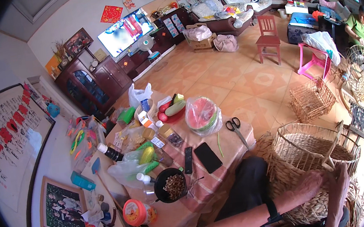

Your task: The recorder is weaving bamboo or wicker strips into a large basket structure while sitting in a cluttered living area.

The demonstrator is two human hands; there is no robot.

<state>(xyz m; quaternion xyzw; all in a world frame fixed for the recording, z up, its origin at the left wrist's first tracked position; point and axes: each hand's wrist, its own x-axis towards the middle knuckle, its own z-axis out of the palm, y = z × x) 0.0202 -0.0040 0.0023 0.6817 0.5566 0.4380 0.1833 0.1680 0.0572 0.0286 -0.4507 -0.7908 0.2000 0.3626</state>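
Note:
A large woven straw basket [290, 195] stands at my lower right, its round rim crossed by thin upright ribs. A twisted straw strand [328, 161] runs along its near rim. My left hand [310, 184] reaches across the near wall, its fingers closed at the rim where the strand passes. Close beside it, my right hand [337, 185] is raised against the basket's near right side, fingers together at the edge. Parts of the fingertips are hard to make out. Loose straw ends hang around the basket's lower right.
To my left a cloth-covered table [203, 185] carries a black phone [208, 157], scissors [235, 130], a wrapped watermelon half [202, 116] and a dark bowl [170, 185]. Beyond my basket are a wicker basket [311, 101], a red chair [268, 41] and a person in green [358, 30] at a rib frame [363, 59].

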